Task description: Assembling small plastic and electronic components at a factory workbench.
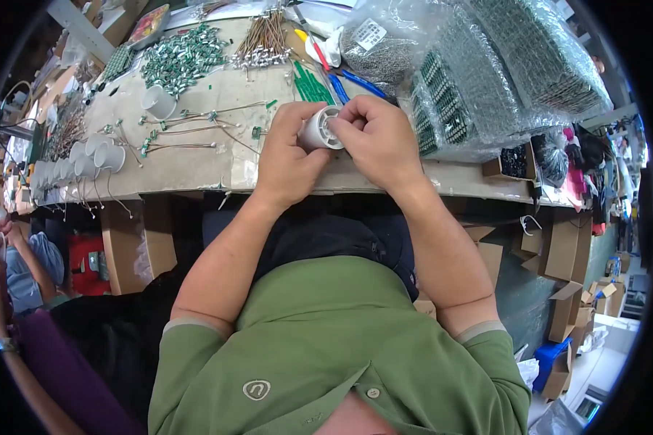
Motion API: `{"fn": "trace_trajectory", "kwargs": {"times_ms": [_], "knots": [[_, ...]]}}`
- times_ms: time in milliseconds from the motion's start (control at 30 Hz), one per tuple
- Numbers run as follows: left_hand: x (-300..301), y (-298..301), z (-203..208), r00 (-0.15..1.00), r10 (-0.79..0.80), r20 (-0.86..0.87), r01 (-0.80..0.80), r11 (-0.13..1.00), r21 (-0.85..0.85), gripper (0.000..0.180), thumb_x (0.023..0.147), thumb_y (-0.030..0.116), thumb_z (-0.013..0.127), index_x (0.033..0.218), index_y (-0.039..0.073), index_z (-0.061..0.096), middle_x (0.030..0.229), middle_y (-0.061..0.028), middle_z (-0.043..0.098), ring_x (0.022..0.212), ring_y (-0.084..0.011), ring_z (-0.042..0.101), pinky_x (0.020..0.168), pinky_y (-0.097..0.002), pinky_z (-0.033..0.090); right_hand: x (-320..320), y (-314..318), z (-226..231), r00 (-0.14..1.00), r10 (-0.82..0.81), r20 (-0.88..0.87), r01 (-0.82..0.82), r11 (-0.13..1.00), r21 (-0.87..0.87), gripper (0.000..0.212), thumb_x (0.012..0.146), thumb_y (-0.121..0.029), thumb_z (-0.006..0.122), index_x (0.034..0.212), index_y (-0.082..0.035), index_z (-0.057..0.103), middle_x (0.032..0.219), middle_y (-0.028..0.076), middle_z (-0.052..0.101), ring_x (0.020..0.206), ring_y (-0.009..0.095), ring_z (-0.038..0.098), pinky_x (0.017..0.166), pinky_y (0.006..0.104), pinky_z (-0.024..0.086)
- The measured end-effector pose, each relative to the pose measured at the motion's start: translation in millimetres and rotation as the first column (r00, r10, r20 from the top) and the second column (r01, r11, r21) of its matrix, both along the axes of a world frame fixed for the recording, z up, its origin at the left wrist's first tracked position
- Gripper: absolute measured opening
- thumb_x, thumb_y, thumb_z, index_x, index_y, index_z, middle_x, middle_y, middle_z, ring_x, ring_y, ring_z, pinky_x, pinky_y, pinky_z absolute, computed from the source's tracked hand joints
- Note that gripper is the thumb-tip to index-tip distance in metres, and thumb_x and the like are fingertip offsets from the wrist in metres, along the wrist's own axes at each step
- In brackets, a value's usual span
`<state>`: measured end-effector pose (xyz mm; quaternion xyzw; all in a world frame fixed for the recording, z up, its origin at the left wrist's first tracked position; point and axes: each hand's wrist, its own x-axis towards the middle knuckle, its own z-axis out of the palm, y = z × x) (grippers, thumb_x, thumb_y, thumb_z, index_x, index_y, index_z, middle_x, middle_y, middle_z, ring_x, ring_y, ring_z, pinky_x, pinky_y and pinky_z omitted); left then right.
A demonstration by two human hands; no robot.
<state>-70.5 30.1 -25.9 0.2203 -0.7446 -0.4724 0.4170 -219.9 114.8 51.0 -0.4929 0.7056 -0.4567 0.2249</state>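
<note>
Near the table's front edge, my left hand point(292, 154) is wrapped round a small white plastic cup-shaped housing point(314, 135). Its open end, with ribs or parts inside, faces my right hand. My right hand point(382, 142) has thumb and forefinger pinched at that opening; whatever is between the fingertips is hidden. To the left of my hands lie several thin brown wire leads with small green circuit boards point(185, 131) on them. Another white cup point(158, 102) stands beyond these leads. Green strips point(312, 85) lie just past my hands.
A heap of small green boards point(185, 59) and a bundle of brown wires point(263, 40) lie at the back. Blue-handled pliers point(363, 83) lie beyond my right hand. Bubble-wrapped board stacks point(511, 61) fill the right. White cups point(109, 156) line the left edge; co-workers sit left.
</note>
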Motion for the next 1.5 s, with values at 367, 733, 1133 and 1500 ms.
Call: {"fn": "trace_trajectory", "kwargs": {"times_ms": [367,733,1133,1500], "knots": [[-4.5,0.3,2.5,0.995,0.005,-0.104,0.001,0.998,0.062,0.056,0.074,-0.004,0.073,0.128,0.008,0.066,0.121,-0.0107,0.064,0.105,-0.0284,0.063,0.096,-0.0360,0.051,-1.3,-7.5,-10.0,0.991,-0.019,-0.132,0.008,0.996,-0.085,0.013,0.086,-0.012,0.073,0.079,-0.001,0.070,0.065,0.003,0.059,0.058,0.014,0.046,0.056,0.0293,0.041],[0.5,8.8,15.1,0.997,0.077,0.010,-0.075,0.987,-0.142,0.055,0.073,-0.004,0.072,0.127,0.007,0.066,0.118,-0.0125,0.063,0.104,-0.0319,0.061,0.094,-0.0376,0.050,-6.6,-7.4,-14.7,0.999,0.032,-0.021,-0.033,0.999,-0.015,0.014,0.085,-0.015,0.073,0.080,-0.003,0.069,0.067,0.003,0.063,0.059,0.014,0.050,0.057,0.0301,0.044],[-1.4,6.5,10.1,0.999,0.037,-0.014,-0.039,0.993,-0.108,0.058,0.072,-0.005,0.073,0.129,0.007,0.064,0.125,-0.0110,0.061,0.106,-0.0283,0.061,0.100,-0.0357,0.049,-11.1,-7.6,-8.4,0.996,0.057,-0.062,-0.056,0.998,0.021,0.015,0.085,-0.015,0.074,0.081,-0.002,0.070,0.066,0.004,0.063,0.058,0.016,0.050,0.057,0.0305,0.044],[-5.0,-8.4,-10.4,0.995,0.085,0.061,-0.072,0.978,-0.196,0.058,0.077,0.005,0.078,0.134,0.007,0.065,0.123,-0.0139,0.061,0.111,-0.0312,0.060,0.100,-0.0379,0.049,-22.3,0.6,-22.3,0.937,0.125,-0.326,-0.148,0.988,-0.046,0.012,0.085,-0.010,0.069,0.092,-0.002,0.072,0.086,0.013,0.070,0.074,0.032,0.061,0.069,0.0405,0.050]]}}
